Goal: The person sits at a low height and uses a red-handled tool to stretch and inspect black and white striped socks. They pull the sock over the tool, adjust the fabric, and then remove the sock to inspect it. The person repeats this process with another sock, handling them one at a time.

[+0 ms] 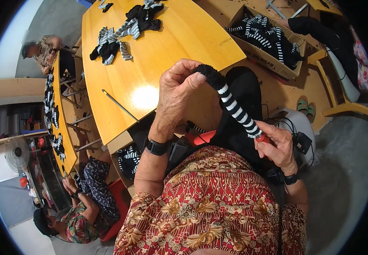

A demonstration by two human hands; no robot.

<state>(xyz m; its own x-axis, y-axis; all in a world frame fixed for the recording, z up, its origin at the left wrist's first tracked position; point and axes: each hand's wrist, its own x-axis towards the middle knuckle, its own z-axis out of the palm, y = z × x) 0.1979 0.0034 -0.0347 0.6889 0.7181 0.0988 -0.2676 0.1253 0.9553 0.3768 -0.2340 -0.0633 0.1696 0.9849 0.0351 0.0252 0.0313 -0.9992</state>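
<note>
A narrow knitted tube (235, 109) with black and white stripes and a fuzzy black end stretches between my two hands, above my lap. My left hand (179, 87) pinches the fuzzy black end between thumb and fingers. Lower and to the right, my right hand (277, 144) is closed round the red handle (262, 138) of a tool at the tube's white rim. The rest of that tool is hidden, seemingly inside the tube. On the yellow table near my left wrist lies a thin metal rod (120, 105).
The yellow table (184, 34) holds a pile of striped and black knitted pieces (126, 29). A cardboard box (273, 63) of similar pieces stands at right, another box (128, 163) left of me. Two people sit along a narrow table (60, 110) at left. Cables hang near my right hand.
</note>
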